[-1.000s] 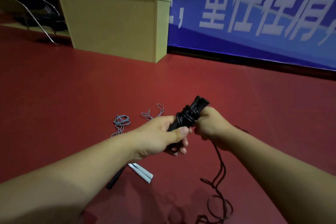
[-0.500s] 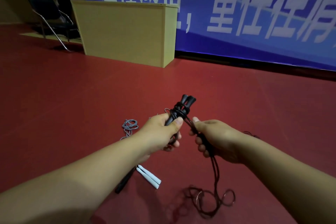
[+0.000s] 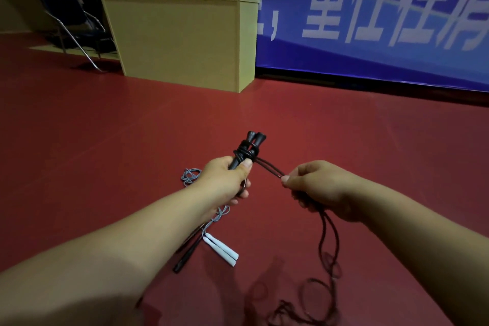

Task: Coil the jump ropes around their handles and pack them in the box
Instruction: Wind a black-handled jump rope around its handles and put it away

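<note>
My left hand [image 3: 227, 180] grips a pair of black jump-rope handles [image 3: 250, 148] held together, tips pointing up and away, with a few turns of dark rope wound round them. My right hand [image 3: 315, 185] pinches the doubled dark rope [image 3: 268, 169] a short way to the right of the handles. The rest of that rope [image 3: 328, 246] hangs from my right hand down to a loose tangle on the red floor. A second rope with white handles [image 3: 222, 247] and a grey cord [image 3: 189, 176] lies on the floor under my left forearm, beside another black handle [image 3: 185, 257].
A large tan wooden box [image 3: 185, 42] stands on the red floor ahead, against a blue banner [image 3: 370, 8] with white characters. A black folding chair [image 3: 71, 24] sits at the far left behind it.
My right hand has pulled away from the handles to the right, drawing the doubled rope out from the wound turns. The handles stand more upright in my left hand. The view has shifted left.
</note>
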